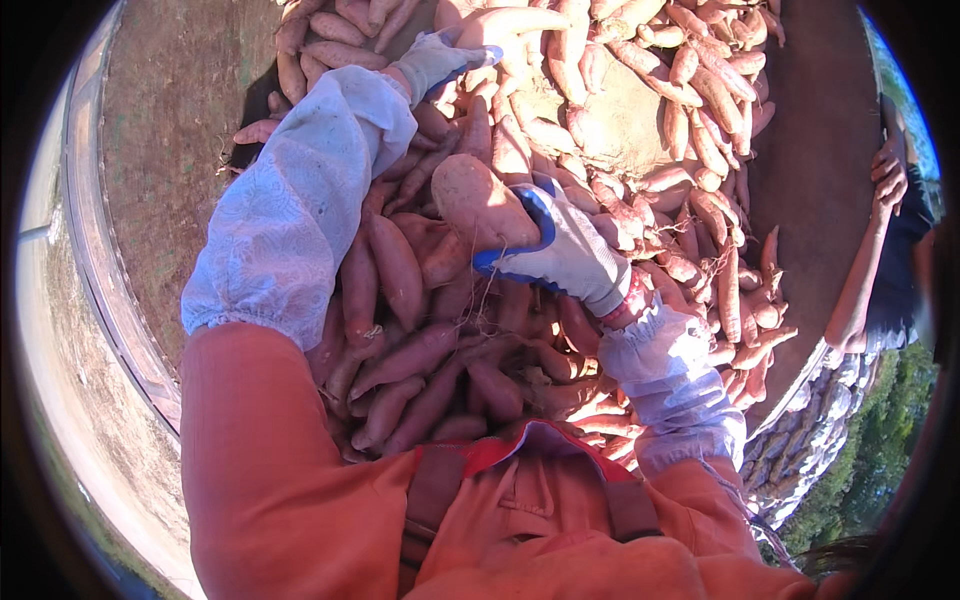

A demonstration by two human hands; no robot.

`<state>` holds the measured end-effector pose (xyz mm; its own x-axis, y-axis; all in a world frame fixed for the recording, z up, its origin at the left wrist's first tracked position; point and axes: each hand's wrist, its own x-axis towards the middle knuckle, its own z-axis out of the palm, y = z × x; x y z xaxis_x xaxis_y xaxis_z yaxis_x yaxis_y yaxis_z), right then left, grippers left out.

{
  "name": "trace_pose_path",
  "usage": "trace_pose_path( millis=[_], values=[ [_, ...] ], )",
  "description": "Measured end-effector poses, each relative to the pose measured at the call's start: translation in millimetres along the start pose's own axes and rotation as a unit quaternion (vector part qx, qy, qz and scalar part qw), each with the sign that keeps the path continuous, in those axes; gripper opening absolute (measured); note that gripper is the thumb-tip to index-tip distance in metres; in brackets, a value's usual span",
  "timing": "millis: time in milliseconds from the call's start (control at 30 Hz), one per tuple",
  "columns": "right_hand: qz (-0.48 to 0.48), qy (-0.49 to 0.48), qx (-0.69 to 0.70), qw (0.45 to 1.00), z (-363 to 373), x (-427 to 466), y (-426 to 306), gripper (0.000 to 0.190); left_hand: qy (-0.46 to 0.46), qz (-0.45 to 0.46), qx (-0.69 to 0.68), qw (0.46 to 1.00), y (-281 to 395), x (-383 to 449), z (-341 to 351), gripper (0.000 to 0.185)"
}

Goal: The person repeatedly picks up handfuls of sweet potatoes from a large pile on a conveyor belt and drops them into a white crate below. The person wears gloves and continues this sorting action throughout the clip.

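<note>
My right hand [574, 244], in a white knit glove with a blue coated palm, grips a large, stubby sweet potato [480, 199] above the heap. Thin roots trail down from that potato. Farther out, my left hand [446, 61] wears the same kind of glove. Its thumb and fingers are beside the left end of a long, pale sweet potato [517, 22]; whether they grip it cannot be told. Beneath both hands lies a thick heap of pinkish sweet potatoes [409, 367], shaded near my body and sunlit at the far side.
The potatoes lie on a brown, soil-dusted surface [165, 135] with a raised rim [82, 187] at left. Another person's arm [862, 277] is beside the right edge. Stacked, filled sacks [810, 420] and green plants [862, 450] show beyond it.
</note>
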<state>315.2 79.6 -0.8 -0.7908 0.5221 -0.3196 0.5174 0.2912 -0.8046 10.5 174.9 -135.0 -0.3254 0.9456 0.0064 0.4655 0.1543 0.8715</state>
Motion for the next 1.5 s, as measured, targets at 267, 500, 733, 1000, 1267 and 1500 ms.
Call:
trace_pose_path(
  millis=[267,500,733,1000,1267,1500],
  values=[
    [0.026,0.173,0.582,0.794,10.2,-188.3,20.2,0.057,-0.265,-0.127,-0.352,0.889,144.6,-125.5,-25.4,0.034],
    [-0.119,0.335,0.537,0.765,80.5,-329.0,58.1,0.048,-0.455,-0.105,-0.353,0.811,303.6,-353.0,94.7,0.045],
    [-0.131,0.370,0.718,0.575,163.6,-541.9,67.3,0.037,-0.594,-0.170,-0.370,0.693,358.8,-515.9,220.6,0.057],
    [0.198,0.581,0.509,0.604,292.6,-683.5,225.4,0.043,-0.717,-0.051,-0.162,0.676,288.5,-633.4,387.2,0.082],
    [0.209,0.574,0.496,0.617,178.5,-626.0,223.8,0.049,-0.657,0.015,-0.157,0.737,280.2,-545.2,247.1,0.059],
    [-0.094,0.395,0.331,0.852,-14.9,-391.4,55.4,0.035,-0.504,-0.165,-0.232,0.815,281.2,-451.6,27.1,0.055]
  ],
)
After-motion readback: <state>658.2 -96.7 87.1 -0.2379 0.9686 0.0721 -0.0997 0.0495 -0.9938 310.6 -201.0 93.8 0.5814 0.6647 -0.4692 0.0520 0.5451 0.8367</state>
